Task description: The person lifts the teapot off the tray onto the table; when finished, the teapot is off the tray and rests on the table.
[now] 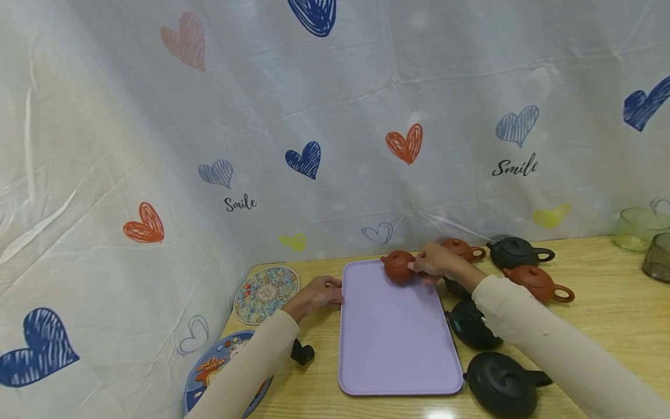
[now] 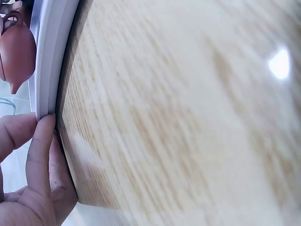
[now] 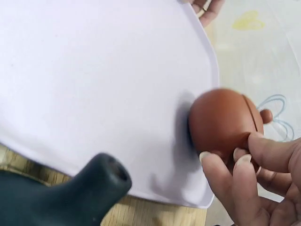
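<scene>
A lilac rectangular tray (image 1: 392,337) lies on the wooden table. My left hand (image 1: 316,295) grips its left rim with thumb and fingertips, seen close up in the left wrist view. At the tray's far end, my right hand (image 1: 435,262) holds a small reddish-brown teapot (image 1: 398,267) by its handle side. The handle itself is mostly hidden behind the fingers. In the right wrist view the teapot's round body (image 3: 221,122) is over the tray, its lid knob toward the curtain. Whether its base touches the tray is unclear.
Right of the tray stand black teapots (image 1: 501,384) and reddish-brown teapots (image 1: 536,282), some partly behind my right arm. Glass cups (image 1: 635,228) are at the far right. Patterned round mats (image 1: 267,295) and a small black object (image 1: 302,352) lie left. A heart-print curtain (image 1: 345,198) hangs behind.
</scene>
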Action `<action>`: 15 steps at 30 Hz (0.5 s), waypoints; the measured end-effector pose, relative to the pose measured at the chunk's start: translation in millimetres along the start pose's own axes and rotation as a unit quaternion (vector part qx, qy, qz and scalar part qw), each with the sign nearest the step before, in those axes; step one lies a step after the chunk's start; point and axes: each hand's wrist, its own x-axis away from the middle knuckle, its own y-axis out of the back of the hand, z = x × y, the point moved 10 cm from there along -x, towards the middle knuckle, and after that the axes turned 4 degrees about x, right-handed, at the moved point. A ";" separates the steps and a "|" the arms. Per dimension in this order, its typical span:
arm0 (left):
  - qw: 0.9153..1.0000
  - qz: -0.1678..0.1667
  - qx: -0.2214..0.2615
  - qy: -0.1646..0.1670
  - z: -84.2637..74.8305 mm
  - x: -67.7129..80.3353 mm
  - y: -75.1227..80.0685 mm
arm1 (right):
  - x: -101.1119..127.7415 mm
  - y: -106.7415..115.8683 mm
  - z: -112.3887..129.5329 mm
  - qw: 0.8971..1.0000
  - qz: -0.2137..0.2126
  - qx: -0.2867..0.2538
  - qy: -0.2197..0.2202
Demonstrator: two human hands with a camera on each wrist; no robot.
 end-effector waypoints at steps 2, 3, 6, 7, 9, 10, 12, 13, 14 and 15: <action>1.000 0.000 0.001 0.000 -0.1 -0.2 -0.3 | 1.1 0.3 0.3 1.000 0.003 -0.022 0.005; 1.000 0.000 0.000 0.000 -0.2 -0.3 -0.4 | 2.1 0.6 0.7 1.000 0.006 -0.028 0.007; 1.000 -0.002 0.000 0.000 0.1 -0.7 -0.5 | 6.0 2.8 3.0 0.999 0.010 -0.031 0.011; 1.000 -0.002 -0.001 0.000 0.2 -1.0 -0.6 | 7.5 4.1 3.9 0.999 0.010 -0.030 0.012; 1.000 -0.004 -0.001 0.000 0.5 -1.5 -0.5 | 10.7 7.0 6.7 0.999 0.011 -0.027 0.016; 1.000 -0.005 -0.001 -0.001 0.5 -1.6 -0.4 | 12.4 8.6 8.0 0.999 0.011 -0.027 0.019; 1.000 -0.006 -0.001 -0.001 0.6 -1.6 -0.5 | 16.0 11.7 10.5 0.999 0.012 -0.027 0.023; 1.000 -0.007 0.000 -0.001 0.6 -1.6 -0.6 | 17.8 13.2 11.3 0.999 0.013 -0.031 0.023; 1.000 -0.006 -0.001 -0.004 0.2 -1.6 -0.8 | 19.8 14.8 12.4 0.999 0.014 -0.033 0.026; 1.000 -0.006 0.000 -0.004 0.2 -1.6 -1.1 | 21.9 16.6 12.9 0.999 0.014 -0.036 0.027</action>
